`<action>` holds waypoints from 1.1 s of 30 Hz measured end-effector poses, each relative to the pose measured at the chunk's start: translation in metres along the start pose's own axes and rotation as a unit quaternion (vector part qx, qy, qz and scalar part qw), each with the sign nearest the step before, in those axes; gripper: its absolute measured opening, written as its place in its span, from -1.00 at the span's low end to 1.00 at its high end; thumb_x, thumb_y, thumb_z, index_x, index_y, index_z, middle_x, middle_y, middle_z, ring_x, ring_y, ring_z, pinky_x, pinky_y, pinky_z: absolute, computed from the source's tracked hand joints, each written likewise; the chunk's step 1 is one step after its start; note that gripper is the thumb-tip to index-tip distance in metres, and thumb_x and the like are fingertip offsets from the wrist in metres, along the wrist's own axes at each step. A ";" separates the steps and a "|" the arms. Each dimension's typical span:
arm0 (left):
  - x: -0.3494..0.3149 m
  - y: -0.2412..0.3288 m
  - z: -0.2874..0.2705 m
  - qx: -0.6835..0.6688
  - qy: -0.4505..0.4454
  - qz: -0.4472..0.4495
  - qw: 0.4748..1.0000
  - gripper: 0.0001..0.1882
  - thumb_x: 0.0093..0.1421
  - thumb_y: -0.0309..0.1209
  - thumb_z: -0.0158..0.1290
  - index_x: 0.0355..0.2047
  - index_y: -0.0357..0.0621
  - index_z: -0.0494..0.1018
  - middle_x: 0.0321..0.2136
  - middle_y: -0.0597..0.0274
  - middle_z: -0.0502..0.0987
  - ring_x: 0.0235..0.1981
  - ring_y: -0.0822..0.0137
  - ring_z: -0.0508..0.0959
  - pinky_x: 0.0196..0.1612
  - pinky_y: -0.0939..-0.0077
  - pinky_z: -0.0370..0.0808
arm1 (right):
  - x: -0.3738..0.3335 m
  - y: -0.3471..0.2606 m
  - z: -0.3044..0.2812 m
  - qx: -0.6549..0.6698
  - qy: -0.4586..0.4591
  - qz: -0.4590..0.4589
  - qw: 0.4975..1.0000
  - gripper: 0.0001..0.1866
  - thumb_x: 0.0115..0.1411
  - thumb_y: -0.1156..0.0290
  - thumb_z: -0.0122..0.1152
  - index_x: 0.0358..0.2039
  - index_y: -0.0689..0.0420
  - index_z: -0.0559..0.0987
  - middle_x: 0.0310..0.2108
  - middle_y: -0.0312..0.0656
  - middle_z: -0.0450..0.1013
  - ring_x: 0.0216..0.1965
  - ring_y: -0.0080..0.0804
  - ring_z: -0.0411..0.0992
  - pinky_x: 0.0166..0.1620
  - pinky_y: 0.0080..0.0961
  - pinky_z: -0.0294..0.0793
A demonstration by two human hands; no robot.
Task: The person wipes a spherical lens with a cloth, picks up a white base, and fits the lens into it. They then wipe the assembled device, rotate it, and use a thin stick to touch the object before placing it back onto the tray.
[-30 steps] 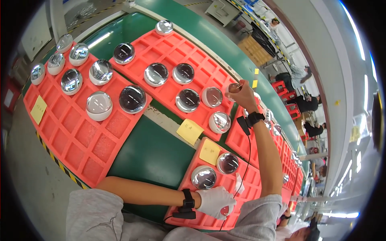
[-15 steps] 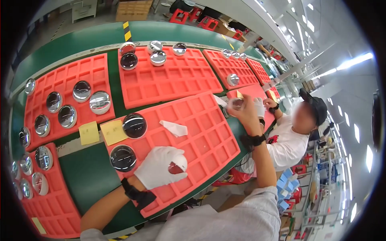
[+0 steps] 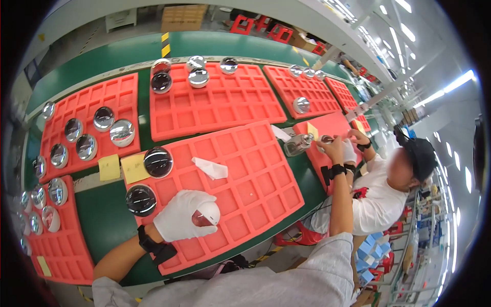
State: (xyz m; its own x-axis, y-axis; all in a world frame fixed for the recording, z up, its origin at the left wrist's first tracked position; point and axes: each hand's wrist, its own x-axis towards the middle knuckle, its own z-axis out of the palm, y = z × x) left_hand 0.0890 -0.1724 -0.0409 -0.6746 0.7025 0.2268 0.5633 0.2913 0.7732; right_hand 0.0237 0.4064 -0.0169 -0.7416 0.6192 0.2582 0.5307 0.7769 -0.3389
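My left hand (image 3: 181, 217), in a white glove, is closed around a mirrored dome lens (image 3: 208, 211) with a white side, just above the near red tray (image 3: 245, 176). Red from the tray reflects in its surface. Reaching far right, my bare right hand (image 3: 334, 150) has its fingers bent around a small, shiny round lens (image 3: 326, 139), partly hidden by them. A clear glass bottle (image 3: 298, 145) with a metal top stands left of that hand. Two dark domes (image 3: 158, 162) lie at the near tray's left end, and a crumpled white wipe (image 3: 210, 168) rests on it.
Beside my right hand a co-worker's gloved hand (image 3: 350, 152) and bare hand (image 3: 359, 138) are at work over another red tray (image 3: 327, 123). More red trays with mirrored domes (image 3: 86, 147) line the green table (image 3: 105, 220). Yellow notes (image 3: 109, 168) lie by the near tray.
My right hand has moved right, away from the glass bottle, toward the co-worker's hands. My left hand still holds the mirrored dome lens, now turned a little. The view has shifted slightly.
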 end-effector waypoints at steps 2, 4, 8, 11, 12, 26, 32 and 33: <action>0.004 0.002 0.000 -0.005 -0.014 0.005 1.000 -0.27 -0.09 -0.14 0.46 0.09 -0.08 0.48 -0.02 0.15 0.53 0.04 0.05 0.50 0.17 0.18 0.40 | 0.016 0.020 0.012 0.028 -0.003 0.011 1.000 0.01 -0.23 0.01 0.64 0.07 0.48 0.41 -0.07 0.20 0.56 -0.06 -0.04 0.59 0.02 -0.25 0.55; 0.004 0.000 -0.001 -0.008 -0.015 -0.001 1.000 -0.26 -0.09 -0.13 0.46 0.09 -0.08 0.48 -0.02 0.15 0.53 0.04 0.05 0.50 0.17 0.18 0.40 | 0.024 0.019 0.018 0.081 0.004 0.040 0.996 0.03 -0.23 0.01 0.63 0.10 0.50 0.39 -0.06 0.22 0.56 -0.04 0.00 0.59 0.03 -0.25 0.55; 0.004 -0.002 -0.001 -0.015 -0.020 0.003 1.000 -0.26 -0.09 -0.12 0.46 0.10 -0.07 0.48 -0.02 0.16 0.52 0.04 0.06 0.49 0.17 0.19 0.39 | 0.028 0.021 0.026 0.034 0.018 -0.006 0.999 0.09 -0.22 0.01 0.63 0.16 0.51 0.34 -0.05 0.22 0.55 -0.03 0.06 0.57 0.04 -0.23 0.54; 0.003 -0.005 -0.001 -0.011 -0.013 0.005 1.000 -0.26 -0.09 -0.11 0.47 0.09 -0.07 0.48 -0.02 0.16 0.52 0.04 0.07 0.49 0.17 0.20 0.39 | 0.026 0.026 0.031 0.048 0.026 -0.040 0.998 0.12 -0.21 0.00 0.63 0.19 0.51 0.31 0.01 0.25 0.51 0.02 0.08 0.54 0.08 -0.22 0.52; 0.003 -0.006 -0.003 -0.011 -0.014 0.007 1.000 -0.26 -0.09 -0.11 0.47 0.09 -0.07 0.48 -0.02 0.16 0.52 0.04 0.07 0.49 0.17 0.20 0.39 | 0.026 0.026 0.034 0.056 0.031 -0.058 0.996 0.13 -0.20 0.00 0.62 0.21 0.51 0.29 0.04 0.26 0.49 0.05 0.09 0.52 0.10 -0.21 0.51; -0.001 -0.004 0.000 -0.001 -0.004 0.016 1.000 -0.26 -0.09 -0.10 0.46 0.09 -0.08 0.48 -0.03 0.15 0.53 0.04 0.07 0.50 0.17 0.20 0.40 | 0.025 0.043 0.027 0.011 0.057 -0.116 0.991 0.10 -0.15 0.06 0.63 0.26 0.45 0.26 0.12 0.24 0.43 0.15 0.02 0.45 0.19 -0.23 0.44; 0.000 -0.003 0.000 -0.001 -0.005 0.005 1.000 -0.26 -0.09 -0.10 0.47 0.08 -0.09 0.49 -0.03 0.14 0.53 0.04 0.06 0.50 0.17 0.20 0.40 | 0.032 0.013 0.015 0.030 0.037 -0.072 0.996 0.00 -0.18 0.08 0.60 0.17 0.44 0.37 0.04 0.20 0.49 0.06 0.04 0.52 0.15 -0.20 0.48; 0.000 -0.002 0.000 -0.002 -0.008 0.005 1.000 -0.26 -0.09 -0.10 0.47 0.08 -0.09 0.49 -0.03 0.14 0.53 0.05 0.06 0.50 0.17 0.20 0.40 | 0.040 0.016 0.011 0.030 0.043 -0.072 0.996 0.00 -0.18 0.08 0.60 0.17 0.44 0.37 0.04 0.20 0.49 0.06 0.04 0.52 0.15 -0.20 0.48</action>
State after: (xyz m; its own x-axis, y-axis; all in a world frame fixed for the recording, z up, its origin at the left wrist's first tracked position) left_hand 0.0879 -0.1724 -0.0422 -0.6610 0.7156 0.2259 0.5687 0.2813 0.7729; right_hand -0.0020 0.4425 -0.0221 -0.7693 0.5110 0.3835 0.3936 0.8519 -0.3455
